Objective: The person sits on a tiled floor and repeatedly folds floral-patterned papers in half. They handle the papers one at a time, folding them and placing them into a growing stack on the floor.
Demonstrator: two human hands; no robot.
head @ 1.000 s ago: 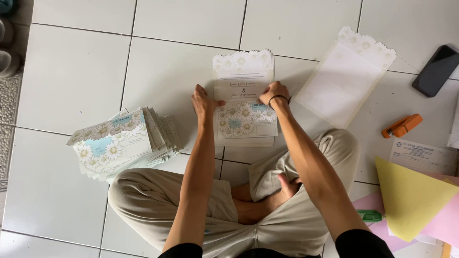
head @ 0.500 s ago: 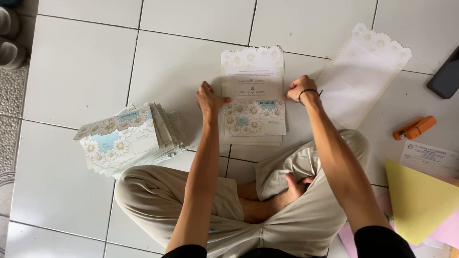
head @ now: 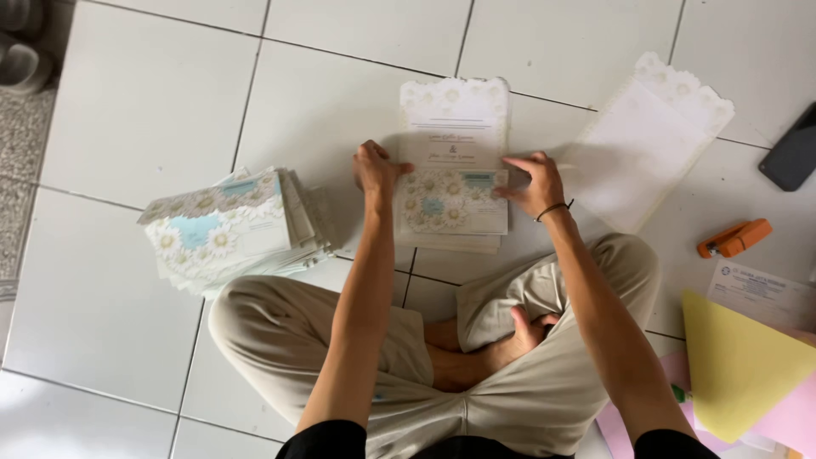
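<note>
left hand (head: 376, 170), right hand (head: 534, 183) pressing floral card (head: 453, 183), card stack (head: 225, 225) beside

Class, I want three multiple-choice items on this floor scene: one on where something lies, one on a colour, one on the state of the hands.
1. Where does the stack of flowered cards lie?
A. by the person's left knee
B. on the lap
C. under the phone

2. What colour is the stapler?
A. blue
B. orange
C. black

3. What are the hands doing?
A. hanging in the air
B. pressing the folded card
C. gripping the yellow paper

Answers: 1 A, it sits on the tiles beside that knee. 2 B, its body is orange. 3 B, the left hand and right hand rest on the card's edges.
</note>
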